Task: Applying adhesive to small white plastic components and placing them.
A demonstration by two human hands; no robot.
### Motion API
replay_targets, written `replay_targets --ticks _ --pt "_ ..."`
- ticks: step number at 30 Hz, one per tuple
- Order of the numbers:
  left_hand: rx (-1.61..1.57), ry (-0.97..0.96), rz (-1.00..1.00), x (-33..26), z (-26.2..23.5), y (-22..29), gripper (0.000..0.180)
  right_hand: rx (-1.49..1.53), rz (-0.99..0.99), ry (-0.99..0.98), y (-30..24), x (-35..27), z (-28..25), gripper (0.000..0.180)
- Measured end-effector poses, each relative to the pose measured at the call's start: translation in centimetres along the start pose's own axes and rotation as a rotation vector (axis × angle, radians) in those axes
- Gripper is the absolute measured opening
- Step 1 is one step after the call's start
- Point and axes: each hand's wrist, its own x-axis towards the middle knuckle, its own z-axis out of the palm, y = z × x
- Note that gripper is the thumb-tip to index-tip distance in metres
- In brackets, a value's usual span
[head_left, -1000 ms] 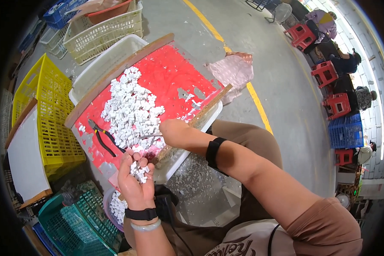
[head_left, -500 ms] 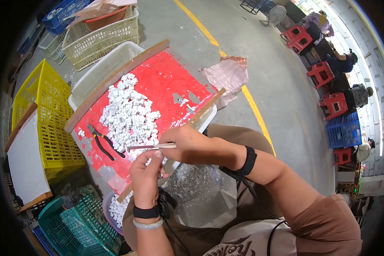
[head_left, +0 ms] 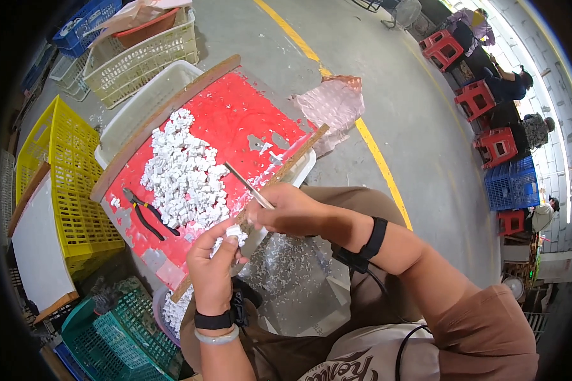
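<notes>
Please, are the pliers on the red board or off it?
On: the pliers lie on the red board beside the white pieces, apart from the left hand and right hand.

Far left: yellow crate [head_left: 82, 190], wood-edged white panel [head_left: 38, 235] beside it | Lower left: green basket [head_left: 130, 320] | Upper left: cream crate [head_left: 146, 70] bearing orange-red basin [head_left: 149, 33] | Floor: yellow line [head_left: 382, 168], crumpled pink sheet [head_left: 327, 108] | Right: row of red stools [head_left: 485, 141], blue crate [head_left: 511, 190], seated co-workers [head_left: 511, 84]
</notes>
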Motion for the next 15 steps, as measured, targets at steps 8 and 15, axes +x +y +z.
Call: replay_targets --ticks 8,15 --pt "-0.022 -0.001 0.023 0.3 -0.2 -0.3 0.018 -0.382 -0.151 -0.056 -1.6 -3.5 -1.2 0.017" --pt "0.139 0.041 0.087 0.4 0.8 -0.8 0.014 -0.433 -0.668 0.214 -1.3 -1.6 1.4 0.01"
